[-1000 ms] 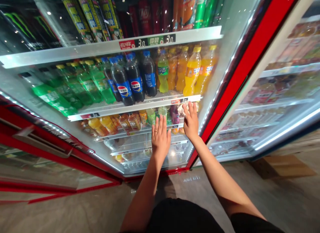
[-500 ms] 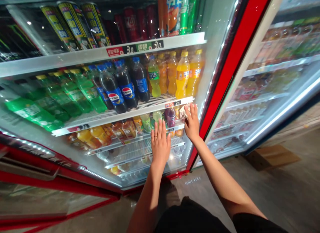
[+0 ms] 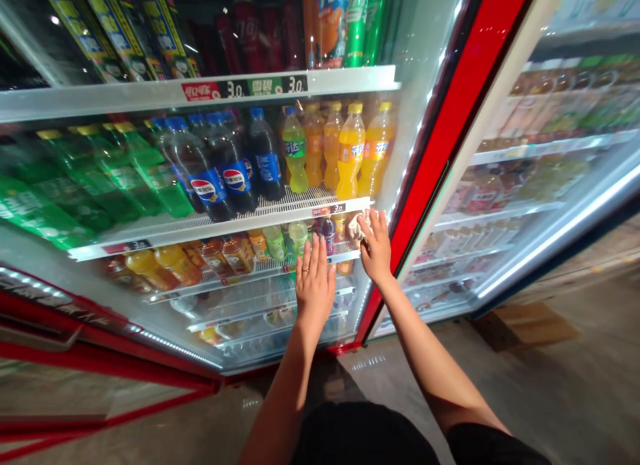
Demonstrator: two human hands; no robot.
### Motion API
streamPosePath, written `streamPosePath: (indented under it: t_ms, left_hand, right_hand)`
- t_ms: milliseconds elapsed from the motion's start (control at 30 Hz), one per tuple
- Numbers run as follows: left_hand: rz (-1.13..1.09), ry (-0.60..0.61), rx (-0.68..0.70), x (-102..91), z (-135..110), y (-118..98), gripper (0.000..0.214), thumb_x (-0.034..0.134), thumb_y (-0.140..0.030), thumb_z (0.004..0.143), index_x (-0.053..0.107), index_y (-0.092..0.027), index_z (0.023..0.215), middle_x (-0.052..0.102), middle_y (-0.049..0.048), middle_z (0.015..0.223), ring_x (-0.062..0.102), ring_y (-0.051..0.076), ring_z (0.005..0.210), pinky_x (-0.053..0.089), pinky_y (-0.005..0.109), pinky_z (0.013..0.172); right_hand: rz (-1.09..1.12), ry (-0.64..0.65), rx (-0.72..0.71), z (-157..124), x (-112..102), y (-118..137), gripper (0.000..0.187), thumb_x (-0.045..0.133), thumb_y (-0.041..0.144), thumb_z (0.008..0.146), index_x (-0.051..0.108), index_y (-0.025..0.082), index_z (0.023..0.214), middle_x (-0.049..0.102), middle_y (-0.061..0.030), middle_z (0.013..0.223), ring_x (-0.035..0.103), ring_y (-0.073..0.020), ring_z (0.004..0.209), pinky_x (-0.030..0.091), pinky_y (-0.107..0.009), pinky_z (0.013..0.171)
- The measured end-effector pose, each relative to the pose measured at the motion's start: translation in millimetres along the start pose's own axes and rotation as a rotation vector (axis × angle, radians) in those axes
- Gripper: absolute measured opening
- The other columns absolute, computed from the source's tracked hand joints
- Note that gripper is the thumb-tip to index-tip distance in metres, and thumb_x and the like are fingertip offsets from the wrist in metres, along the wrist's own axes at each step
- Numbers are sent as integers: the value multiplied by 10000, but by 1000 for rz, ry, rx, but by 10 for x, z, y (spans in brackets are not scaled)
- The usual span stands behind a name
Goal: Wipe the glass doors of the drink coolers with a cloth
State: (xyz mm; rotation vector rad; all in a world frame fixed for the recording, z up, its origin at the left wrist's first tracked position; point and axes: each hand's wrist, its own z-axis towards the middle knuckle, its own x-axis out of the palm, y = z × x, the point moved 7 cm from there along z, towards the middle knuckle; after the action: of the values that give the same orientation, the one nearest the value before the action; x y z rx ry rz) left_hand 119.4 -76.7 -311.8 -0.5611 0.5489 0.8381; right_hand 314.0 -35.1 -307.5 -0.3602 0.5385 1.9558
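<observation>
Plainly, left hand [image 3: 316,285] open flat at the glass door [image 3: 280,295] — right hand [image 3: 376,248] spread over crumpled cloth [image 3: 357,226].

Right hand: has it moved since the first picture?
Yes. The right hand has shifted to the right: the gap between it and the red upright frame is narrower now.

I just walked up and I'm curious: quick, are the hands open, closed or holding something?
Left hand: open, held out flat, nothing visible in it.
Right hand: open, with a pale crumpled cloth against it.
</observation>
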Motion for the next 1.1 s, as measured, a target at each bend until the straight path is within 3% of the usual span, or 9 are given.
streamPosePath:
  t_ms: [167, 267, 400, 467, 567, 700, 900, 1100]
  left_hand:
    - [1, -18, 0, 188, 85, -255, 784, 437, -247, 1122, -28, -255, 1753, 283, 79, 1786, 261, 254, 1664, 268, 496, 1379]
    - [-26, -24, -1, 278, 105, -411, 796, 457, -228, 1115, -16, -248, 1755, 278, 82, 1787, 248, 257, 1667, 269, 488, 1381]
    - [-58, -42, 39, 321, 93, -578, 823, 493, -208, 1107, -9, -241, 1758, 309, 106, 1777, 263, 274, 1662, 334, 484, 1360]
    - [-50, -45, 34, 329, 81, -614, 840, 502, -196, 1103, -22, -240, 1758, 316, 117, 1774, 266, 282, 1660, 362, 479, 1348]
    - [-6, -41, -7, 350, 72, -635, 865, 502, -182, 1099, -58, -251, 1754, 325, 126, 1770, 299, 289, 1647, 376, 483, 1341]
    - [43, -55, -50, 380, 67, -672, 887, 501, -170, 1096, -88, -279, 1750, 331, 127, 1766, 347, 295, 1628, 388, 507, 1333]
    - [80, -29, -84, 479, 23, -705, 894, 493, -168, 1092, -103, -281, 1748, 315, 122, 1774, 333, 272, 1636, 351, 507, 1348]
    - [87, -23, -91, 586, 1, -742, 914, 509, -181, 1082, -114, -291, 1741, 308, 110, 1779, 319, 262, 1641, 317, 507, 1362]
  right_hand:
    - [3, -108, 58, 203, -143, -146, 929, 427, 62, 965, 110, 462, 1741, 42, 104, 1845, 19, -297, 1707, 191, -697, 1360]
    - [-9, 1, 14, 260, -142, -137, 945, 451, 59, 966, 100, 478, 1737, 124, 106, 1838, 68, -289, 1708, 230, -674, 1366]
    - [-41, 147, -85, 102, -152, -228, 848, 473, 82, 1008, 242, 493, 1712, 330, 86, 1788, 207, -255, 1692, 281, -620, 1371]
    - [-80, 105, -63, 47, -213, -340, 812, 484, 111, 1026, 257, 481, 1713, 332, 61, 1789, 191, -275, 1695, 257, -655, 1366]
    - [-80, -45, 20, 99, -315, -467, 859, 470, 117, 1025, 149, 482, 1733, 175, 71, 1832, 70, -310, 1705, 200, -720, 1354]
    - [-40, -117, 28, 269, -326, -463, 958, 422, 66, 993, -10, 496, 1732, 10, 118, 1845, 7, -304, 1709, 223, -692, 1368]
    - [-82, -14, -115, 141, -366, -569, 916, 454, 118, 1033, 9, 519, 1726, 124, 98, 1848, 132, -299, 1711, 311, -659, 1356]
    - [-23, -60, -41, 207, -477, -683, 923, 418, 86, 1012, 10, 485, 1737, 100, 91, 1851, 99, -329, 1712, 273, -695, 1358]
